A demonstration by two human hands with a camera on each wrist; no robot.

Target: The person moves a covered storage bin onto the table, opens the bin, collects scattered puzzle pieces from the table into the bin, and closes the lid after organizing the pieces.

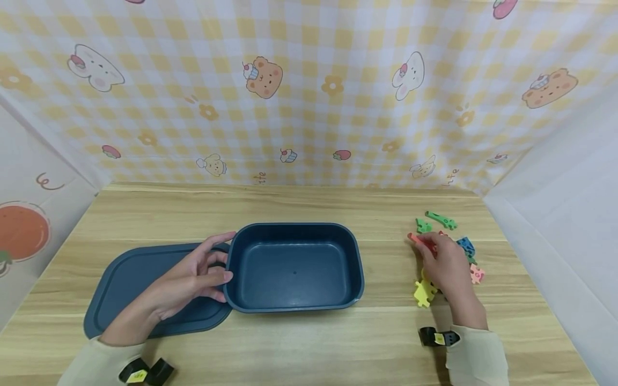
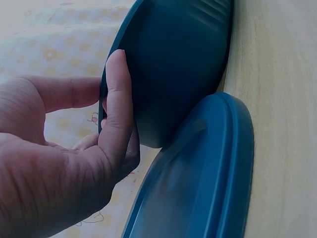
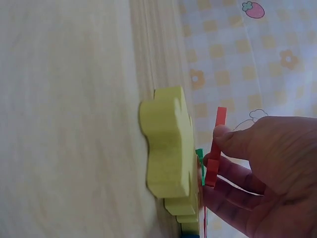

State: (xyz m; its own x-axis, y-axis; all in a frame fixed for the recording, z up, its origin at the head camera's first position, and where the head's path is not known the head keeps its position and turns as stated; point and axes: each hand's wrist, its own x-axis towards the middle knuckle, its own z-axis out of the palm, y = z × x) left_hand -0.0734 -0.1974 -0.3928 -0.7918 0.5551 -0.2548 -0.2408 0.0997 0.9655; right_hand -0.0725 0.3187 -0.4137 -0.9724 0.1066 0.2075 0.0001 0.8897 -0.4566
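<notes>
A dark blue rectangular box (image 1: pixel 294 310) stands on the table with its inside showing. My left hand (image 1: pixel 195 276) rests against its left end, the fingertips (image 2: pixel 118 74) touching the outer wall and rim. Beneath that hand lies a matching blue lid (image 1: pixel 140 268), partly covered by it. At the right, my right hand (image 1: pixel 446 262) pinches a red puzzle piece (image 3: pixel 218 134) between thumb and fingers. Around this hand are yellow puzzle pieces (image 1: pixel 424 292), green pieces (image 1: pixel 441 220), a blue piece (image 1: pixel 466 245) and a pink piece (image 1: pixel 477 274); the hand hides some of the pile.
The wooden table (image 1: pixel 318 348) runs back to a yellow checked cloth (image 1: pixel 309 118) with cartoon prints. A white sheet (image 1: pixel 555 214) borders the right side, and another printed cloth (image 1: pixel 38 177) the left. A strap with a black device (image 1: pixel 434 338) sits on each wrist.
</notes>
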